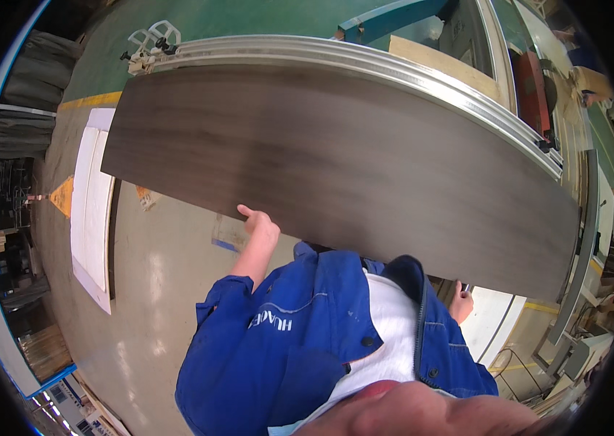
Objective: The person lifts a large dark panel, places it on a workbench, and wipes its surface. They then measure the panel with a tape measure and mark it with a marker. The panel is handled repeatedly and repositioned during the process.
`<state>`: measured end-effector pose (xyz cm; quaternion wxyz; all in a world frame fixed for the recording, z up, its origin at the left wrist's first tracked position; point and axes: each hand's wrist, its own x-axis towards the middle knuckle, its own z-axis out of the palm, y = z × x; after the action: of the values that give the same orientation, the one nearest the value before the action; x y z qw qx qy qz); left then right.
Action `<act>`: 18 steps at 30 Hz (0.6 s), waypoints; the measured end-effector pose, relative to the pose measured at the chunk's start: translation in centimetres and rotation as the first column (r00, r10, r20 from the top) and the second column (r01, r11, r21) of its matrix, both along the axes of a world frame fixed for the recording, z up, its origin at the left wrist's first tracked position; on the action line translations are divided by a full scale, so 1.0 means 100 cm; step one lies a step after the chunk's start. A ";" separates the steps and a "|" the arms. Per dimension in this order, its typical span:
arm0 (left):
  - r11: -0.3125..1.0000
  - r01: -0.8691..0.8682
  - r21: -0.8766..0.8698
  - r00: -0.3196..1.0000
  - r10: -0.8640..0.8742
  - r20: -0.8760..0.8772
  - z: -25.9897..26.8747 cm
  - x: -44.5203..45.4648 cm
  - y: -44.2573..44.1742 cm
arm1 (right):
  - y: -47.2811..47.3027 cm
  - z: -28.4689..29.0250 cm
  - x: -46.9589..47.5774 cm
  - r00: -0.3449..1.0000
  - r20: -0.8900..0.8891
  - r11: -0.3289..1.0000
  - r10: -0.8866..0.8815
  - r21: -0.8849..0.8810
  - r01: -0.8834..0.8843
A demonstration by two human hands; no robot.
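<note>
A long dark brown wood-grain panel [339, 163] lies flat before me, its far long edge along a ribbed aluminium fence [307, 49]. My left hand [262, 220] grips the near edge, thumb on top, its fingers hidden beneath the board. Farther right, my right hand [460, 306] is at the same near edge, its fingers curled around a small metal rod-like piece [466, 288]. Most of that piece is covered by the hand and panel, so its exact kind is unclear.
White flip stops with black knobs [162, 44] sit at the fence's left end. White boards [90, 207] are stacked at left, near a yellow pallet-truck part [63, 197]. A grey metal rail [577, 245] stands beyond the panel's right end. Another person's hand [589, 99] shows at upper right.
</note>
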<state>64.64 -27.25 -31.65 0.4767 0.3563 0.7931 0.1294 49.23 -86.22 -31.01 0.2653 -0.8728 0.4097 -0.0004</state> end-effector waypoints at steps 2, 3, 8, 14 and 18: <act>0.999 0.031 -0.009 0.999 -0.031 -0.031 0.003 0.002 -0.009 | 0.018 0.021 0.005 0.990 0.081 0.991 0.117 -0.074 -0.111; 0.999 0.052 -0.005 0.997 -0.052 -0.054 0.004 0.002 -0.014 | 0.025 0.029 0.016 0.945 0.095 0.944 0.314 -0.134 -0.300; 0.979 0.155 -0.136 0.987 -0.159 -0.024 0.016 0.000 -0.027 | 0.021 0.054 0.041 0.687 -0.153 0.663 0.710 -0.183 -0.726; 0.984 0.090 -0.153 0.987 -0.068 0.145 0.024 -0.004 -0.021 | -0.030 0.035 0.041 0.701 -0.229 0.671 0.675 -0.204 -0.713; 0.984 0.090 -0.152 0.966 -0.049 0.254 0.005 0.000 -0.011 | -0.060 0.021 0.039 0.662 -0.100 0.638 0.743 -0.196 -0.745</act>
<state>64.67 -28.35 -31.14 0.6043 0.3248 0.7217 0.0916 53.09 -92.20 -28.94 0.1418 -0.9875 0.0134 0.0675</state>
